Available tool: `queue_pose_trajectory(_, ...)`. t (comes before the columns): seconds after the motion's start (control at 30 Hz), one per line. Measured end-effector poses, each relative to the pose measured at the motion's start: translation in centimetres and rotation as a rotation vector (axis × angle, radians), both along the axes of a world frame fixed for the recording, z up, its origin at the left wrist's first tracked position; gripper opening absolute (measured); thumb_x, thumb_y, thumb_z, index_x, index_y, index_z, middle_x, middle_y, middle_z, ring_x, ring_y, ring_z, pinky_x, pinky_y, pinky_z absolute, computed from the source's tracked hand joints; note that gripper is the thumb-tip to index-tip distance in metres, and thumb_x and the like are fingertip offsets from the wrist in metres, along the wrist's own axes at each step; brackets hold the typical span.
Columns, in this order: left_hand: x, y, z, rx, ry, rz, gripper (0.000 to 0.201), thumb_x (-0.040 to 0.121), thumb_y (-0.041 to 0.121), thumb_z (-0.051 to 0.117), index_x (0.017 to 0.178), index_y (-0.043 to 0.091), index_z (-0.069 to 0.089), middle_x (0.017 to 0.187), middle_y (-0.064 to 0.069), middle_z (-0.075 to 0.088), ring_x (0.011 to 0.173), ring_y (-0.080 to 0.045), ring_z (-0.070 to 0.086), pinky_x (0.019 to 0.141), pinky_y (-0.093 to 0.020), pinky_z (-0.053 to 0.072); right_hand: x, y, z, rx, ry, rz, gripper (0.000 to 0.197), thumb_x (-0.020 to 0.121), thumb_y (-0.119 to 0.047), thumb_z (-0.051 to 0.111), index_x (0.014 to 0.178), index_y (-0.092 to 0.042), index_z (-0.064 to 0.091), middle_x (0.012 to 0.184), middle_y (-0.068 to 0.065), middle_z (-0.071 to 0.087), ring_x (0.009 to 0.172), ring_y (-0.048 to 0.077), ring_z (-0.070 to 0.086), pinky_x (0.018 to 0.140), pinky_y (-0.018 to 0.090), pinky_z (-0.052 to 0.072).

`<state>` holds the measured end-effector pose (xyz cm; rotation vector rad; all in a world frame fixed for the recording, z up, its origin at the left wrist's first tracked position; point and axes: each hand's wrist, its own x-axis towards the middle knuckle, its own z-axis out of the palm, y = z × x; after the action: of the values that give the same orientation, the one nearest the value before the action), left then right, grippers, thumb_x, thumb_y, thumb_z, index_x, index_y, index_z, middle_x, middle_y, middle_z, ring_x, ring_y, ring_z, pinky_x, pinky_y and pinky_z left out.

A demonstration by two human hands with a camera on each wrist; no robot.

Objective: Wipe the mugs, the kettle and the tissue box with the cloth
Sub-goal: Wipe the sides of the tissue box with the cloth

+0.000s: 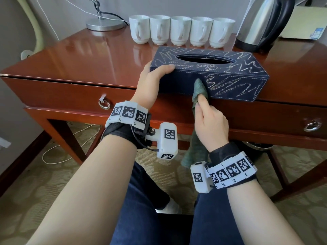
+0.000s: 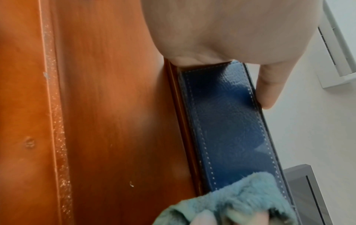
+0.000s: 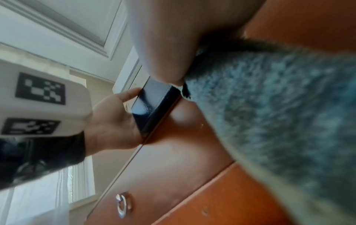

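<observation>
Reddish wooden tabletop [image 1: 88, 55], glossy, with ring-pull drawers along its front. Tissue box [image 1: 208, 75], dark blue, stitched, scribbled with pale marks, sits at the near edge, its right front corner jutting slightly past the edge.

Left hand [image 1: 152, 82] holds the box's left end: thumb laid over the top front edge, palm against the end face; the other fingers are hidden behind the box. The left wrist view shows the thumb [image 2: 269, 91] along the upper seam.

Right hand [image 1: 210, 126] below the tabletop edge, fingers curled round a green fleecy cloth [image 1: 199, 91]. One extended finger pushes the bunched tip of the cloth against the box's front face, left of the face's middle. Rest of the cloth hangs down past the wrist.

Clean-looking stretch of the front face lies between the two grips; scribbles remain to the right of the cloth.

Five white mugs [image 1: 180, 30] in a row at the back, handles forward. Steel kettle [image 1: 263, 23] at their right, on its base. Lamp base [image 1: 104, 23] back left.
</observation>
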<state>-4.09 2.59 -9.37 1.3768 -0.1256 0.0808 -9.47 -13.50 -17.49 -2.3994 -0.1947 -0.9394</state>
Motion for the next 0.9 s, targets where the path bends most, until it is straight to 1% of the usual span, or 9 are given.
queue_pose_trajectory(0.1,-0.1,0.0,0.0,-0.007,0.001,-0.004,0.033,0.085,0.017,0.069,0.117,0.015,0.059,0.11,-0.004,0.073,0.101,-0.018,0.07,0.093,-0.031,0.054,0.3,0.7,0.7,0.043,-0.025,0.021,0.036,0.097,-0.018,0.042,0.129,-0.01,0.057,0.079,0.018,0.067,0.069,0.041,0.062,0.058,0.037,0.041)
queue_pose_trajectory(0.23,-0.4,0.0,0.4,-0.003,-0.005,-0.022,0.05,0.077,0.021,0.069,0.124,0.006,0.06,0.111,-0.009,0.073,0.103,-0.023,0.07,0.097,-0.038,0.053,1.0,2.5,1.7,0.021,-0.017,0.087,0.039,0.095,-0.018,0.041,0.131,-0.013,0.057,0.078,0.019,0.067,0.067,0.042,0.062,0.057,0.042,0.046)
queue_pose_trajectory(0.4,-0.1,0.1,0.1,0.012,-0.006,-0.007,0.035,0.087,0.012,0.066,0.122,0.008,0.06,0.114,-0.007,0.072,0.107,-0.02,0.068,0.099,-0.033,0.051,0.8,2.2,0.8,-0.149,0.101,0.085,0.036,0.097,-0.017,0.045,0.131,-0.022,0.056,0.081,0.016,0.066,0.069,0.043,0.062,0.057,0.036,0.036)
queue_pose_trajectory(0.47,0.0,0.2,0.0,0.025,-0.013,-0.011,0.034,0.088,0.013,0.065,0.122,0.009,0.06,0.112,-0.004,0.073,0.104,-0.017,0.069,0.092,-0.027,0.052,0.3,1.3,0.3,-0.1,0.048,0.033,0.036,0.094,-0.018,0.045,0.127,-0.02,0.059,0.078,0.016,0.065,0.065,0.042,0.062,0.056,0.035,0.038)
queue_pose_trajectory(0.57,0.0,0.2,0.0,0.016,-0.005,-0.018,0.025,0.089,0.014,0.064,0.113,0.018,0.058,0.106,0.002,0.072,0.095,-0.01,0.069,0.079,-0.018,0.051,0.0,0.5,0.4,0.006,-0.016,-0.002,0.038,0.094,-0.019,0.041,0.128,-0.015,0.058,0.081,0.018,0.065,0.068,0.041,0.062,0.059,0.042,0.048)
queue_pose_trajectory(0.63,0.0,0.1,0.0,0.013,-0.006,-0.007,0.035,0.087,0.017,0.067,0.12,0.014,0.058,0.109,0.0,0.072,0.097,-0.011,0.069,0.08,-0.019,0.052,0.5,0.9,0.9,0.027,-0.038,0.021,0.04,0.094,-0.02,0.041,0.13,-0.013,0.057,0.084,0.018,0.066,0.073,0.041,0.062,0.061,0.042,0.048)
queue_pose_trajectory(0.7,-0.1,0.0,0.0,0.025,-0.015,0.007,0.048,0.079,0.022,0.07,0.124,0.009,0.059,0.112,-0.004,0.072,0.101,-0.016,0.069,0.089,-0.026,0.053,0.8,1.8,1.5,-0.001,-0.042,0.064,0.04,0.094,-0.02,0.041,0.131,-0.014,0.057,0.084,0.018,0.067,0.073,0.042,0.063,0.06,0.042,0.047)
queue_pose_trajectory(0.8,-0.1,0.0,0.1,0.021,-0.024,0.008,0.045,0.082,0.017,0.068,0.125,0.005,0.061,0.107,-0.003,0.074,0.1,-0.015,0.07,0.089,-0.026,0.052,0.8,2.0,1.3,-0.084,0.025,0.097,0.041,0.094,-0.022,0.039,0.13,-0.02,0.057,0.083,0.015,0.067,0.071,0.042,0.063,0.059,0.041,0.045)
queue_pose_trajectory(0.9,0.0,0.0,-0.1,0.025,-0.032,0.003,0.043,0.083,0.018,0.067,0.124,0.007,0.061,0.109,-0.003,0.074,0.101,-0.015,0.069,0.09,-0.026,0.053,0.3,0.6,-0.1,-0.128,0.046,0.063,0.038,0.093,-0.022,0.041,0.125,-0.023,0.06,0.078,0.011,0.065,0.067,0.04,0.062,0.056,0.037,0.043)
